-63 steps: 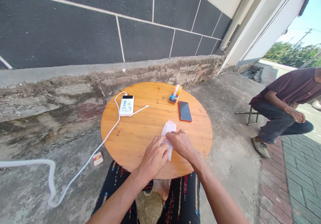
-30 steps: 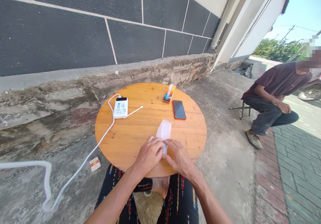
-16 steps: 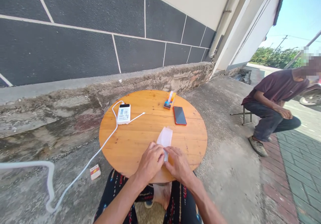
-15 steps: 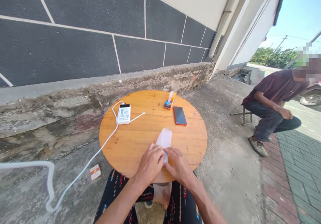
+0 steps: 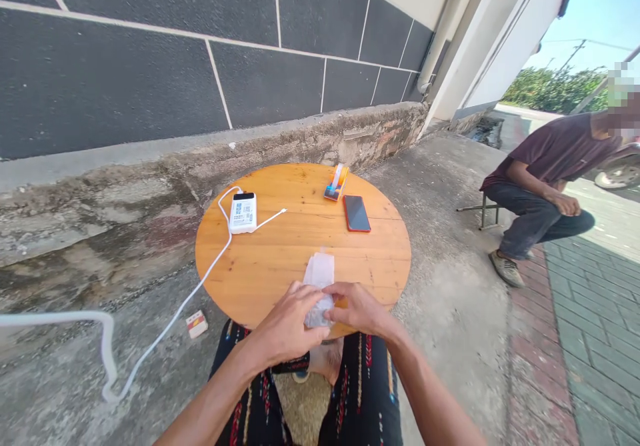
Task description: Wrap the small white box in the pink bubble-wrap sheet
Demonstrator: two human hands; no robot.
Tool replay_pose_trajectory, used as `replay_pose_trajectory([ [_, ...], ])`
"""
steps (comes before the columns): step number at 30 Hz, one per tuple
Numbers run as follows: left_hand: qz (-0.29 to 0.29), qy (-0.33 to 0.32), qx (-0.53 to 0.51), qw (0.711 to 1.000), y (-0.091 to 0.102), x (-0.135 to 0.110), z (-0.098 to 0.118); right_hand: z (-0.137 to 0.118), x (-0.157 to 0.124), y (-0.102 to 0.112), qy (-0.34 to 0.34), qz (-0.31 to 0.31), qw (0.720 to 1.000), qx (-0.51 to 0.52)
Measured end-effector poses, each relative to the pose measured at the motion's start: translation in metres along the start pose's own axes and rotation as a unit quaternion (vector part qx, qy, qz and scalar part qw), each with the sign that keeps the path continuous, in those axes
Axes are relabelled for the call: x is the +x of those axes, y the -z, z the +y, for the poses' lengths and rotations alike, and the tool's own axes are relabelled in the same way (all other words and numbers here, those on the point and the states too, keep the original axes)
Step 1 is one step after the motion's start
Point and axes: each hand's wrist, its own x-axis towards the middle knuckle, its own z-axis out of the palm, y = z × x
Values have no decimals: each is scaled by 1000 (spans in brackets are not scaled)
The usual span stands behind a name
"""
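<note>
A small clear plastic bag (image 5: 319, 276) is held upright over the near edge of a round wooden table (image 5: 280, 259). My left hand (image 5: 285, 326) and my right hand (image 5: 357, 307) both pinch its lower end, fingers closed around it. Farther back on the table lie a white power bank (image 5: 243, 212) with a white cable (image 5: 200, 286), a red-edged phone (image 5: 357, 213) face up, and a small orange and blue packet (image 5: 335, 184).
A person in a dark red shirt (image 5: 555, 159) sits on a stool at the right. A small red and white box (image 5: 197, 324) lies on the concrete left of the table. A dark tiled wall (image 5: 150, 66) and a concrete ledge run behind.
The bag has been drawn toward me and raised off the table top; both hands slid to the table's near edge and stayed closed on it.
</note>
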Motion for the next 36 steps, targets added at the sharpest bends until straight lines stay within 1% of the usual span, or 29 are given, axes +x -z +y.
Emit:
replay_pose_trajectory([
  [2, -35, -12, -5, 999, 6, 1, -3, 6, 4, 2, -5, -29, 999, 28],
  [4, -49, -11, -4, 999, 9, 3, -8, 8, 7, 4, 4, -53, 998, 45],
  [6, -57, -7, 1, 998, 10, 7, -16, 7, 9, 5, 24, -59, 997, 34],
  [9, -78, -8, -5, 997, 10, 14, -28, 1, 10, 7, 48, -34, 997, -42],
  [13, -96, 8, -23, 995, 12, 20, -37, -5, 6, 3, 34, -8, 990, -135],
  [18, -101, 17, -33, 994, 15, 23, -35, -11, -8, -14, 58, 57, 974, -212],
  [21, -105, 26, -40, 993, 16, 24, -34, -11, -14, -28, 66, 65, 960, -264],
  [24, -112, 39, -46, 992, 18, 24, -33, -6, -13, -39, 63, 80, 949, -300],
  [26, -120, 46, -61, 990, 21, 23, -33, -2, -12, -42, 69, 88, 945, -307],
  [28, -128, 66, -95, 985, 26, 20, -35, 0, -11, -42, 79, 92, 943, -311],
  [30, -104, 101, -131, 981, 28, 19, -38, 1, -11, -41, 87, 95, 940, -315],
  [32, -46, 134, -147, 979, 26, 21, -41, 2, -10, -40, 92, 94, 939, -318],
  [34, 4, 150, -125, 981, 20, 27, -45, 2, -10, -40, 93, 92, 938, -322],
  [36, 26, 165, -79, 983, 11, 35, -47, 3, -10, -40, 88, 93, 937, -324],
])
